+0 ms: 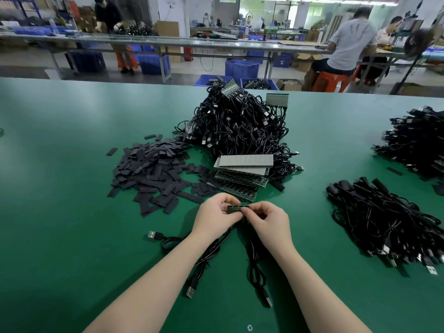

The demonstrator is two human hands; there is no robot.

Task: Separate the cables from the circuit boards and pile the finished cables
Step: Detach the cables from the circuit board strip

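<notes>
Both hands meet over the green table (60,188) on a small dark circuit board strip (236,208). My left hand (216,216) pinches its left end, and my right hand (268,221) pinches its right end. Black USB cables (206,257) hang from the strip and trail toward me between my forearms, their plugs lying on the table. Behind the hands lies a stack of circuit boards (241,179), partly under a grey strip. A big heap of black cables joined to boards (240,126) rises behind that. A pile of loose black cables (384,222) lies at the right.
A spread of small flat black pieces (153,169) covers the table left of the boards. Another black cable pile (418,140) sits at the far right edge. Beyond the table are workbenches, blue crates and several people at work.
</notes>
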